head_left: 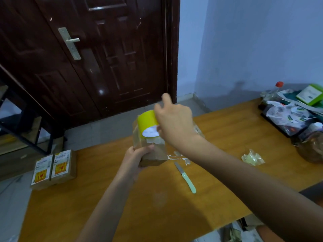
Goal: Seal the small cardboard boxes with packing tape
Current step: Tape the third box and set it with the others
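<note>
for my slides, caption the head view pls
Left hand holds a box while right hand runs the tape roll over it.

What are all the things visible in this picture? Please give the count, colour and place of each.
cardboard box: one, brown, held above the table
tape roll: one, yellow, over the held box
sealed boxes: two, brown with yellow labels, table's left edge
knife: one, pale green handle, table centre
crumpled wrapper: one, clear, right of the knife
table: one, orange wood
door: one, dark brown, behind
clutter: several items, mixed colours, table's right end
left hand: grips the box
right hand: holds the tape roll
</note>
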